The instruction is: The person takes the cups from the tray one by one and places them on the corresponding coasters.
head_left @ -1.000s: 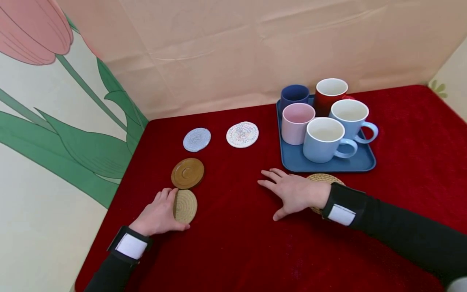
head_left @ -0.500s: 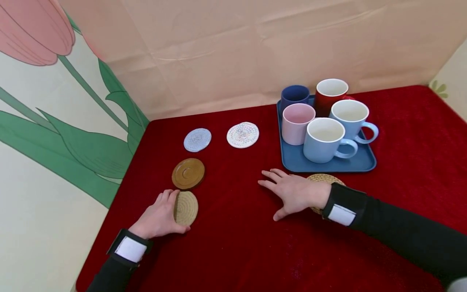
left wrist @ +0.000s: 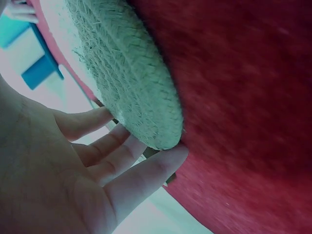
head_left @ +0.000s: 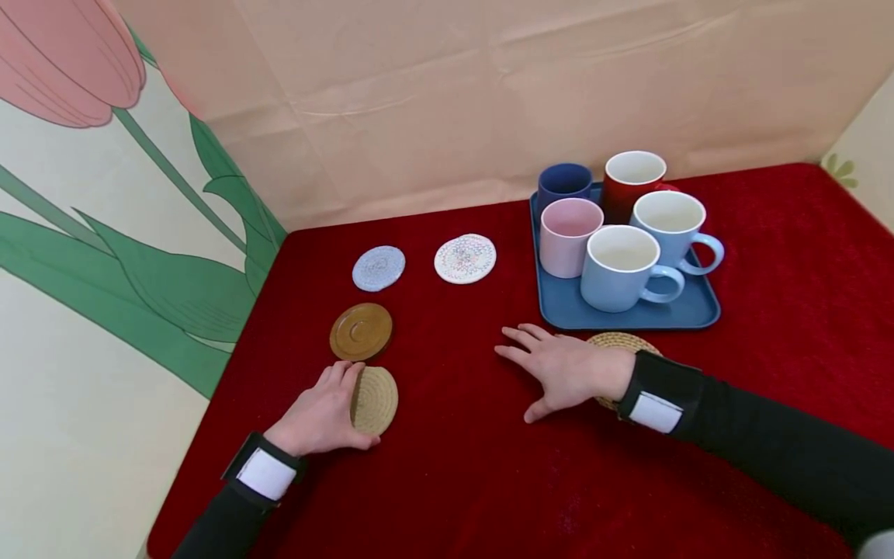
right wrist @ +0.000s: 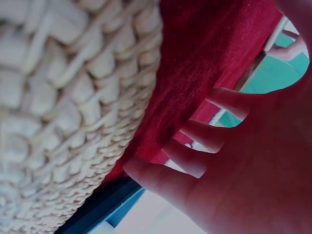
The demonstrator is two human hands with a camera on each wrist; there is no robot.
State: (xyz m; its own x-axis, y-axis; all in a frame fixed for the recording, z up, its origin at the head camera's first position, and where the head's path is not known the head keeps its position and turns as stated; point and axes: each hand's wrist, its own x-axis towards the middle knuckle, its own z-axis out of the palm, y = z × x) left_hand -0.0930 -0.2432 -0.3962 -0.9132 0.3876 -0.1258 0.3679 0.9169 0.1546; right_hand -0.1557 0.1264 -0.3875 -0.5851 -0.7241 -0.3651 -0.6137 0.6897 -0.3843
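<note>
My left hand (head_left: 319, 411) grips a round beige woven coaster (head_left: 375, 400), its thumb on the near edge and its fingers at the far edge. In the left wrist view the fingers curve against the rim of the beige coaster (left wrist: 131, 73). My right hand (head_left: 562, 369) is spread over the red cloth with nothing in its fingers. Its wrist covers part of a round woven straw mat (head_left: 618, 341), which looms large in the right wrist view. Just beyond the beige coaster lies a round brown wooden coaster (head_left: 361, 332).
A light blue coaster (head_left: 379, 269) and a white patterned coaster (head_left: 465, 258) lie farther back. Behind my right hand, a blue tray (head_left: 559, 314) bears several mugs, among them a pink cup (head_left: 564, 247) and a red mug (head_left: 620, 203). A wall stands behind the table.
My left hand has moved a little to the right, and the beige coaster has gone with it. The right hand has stayed in place.
</note>
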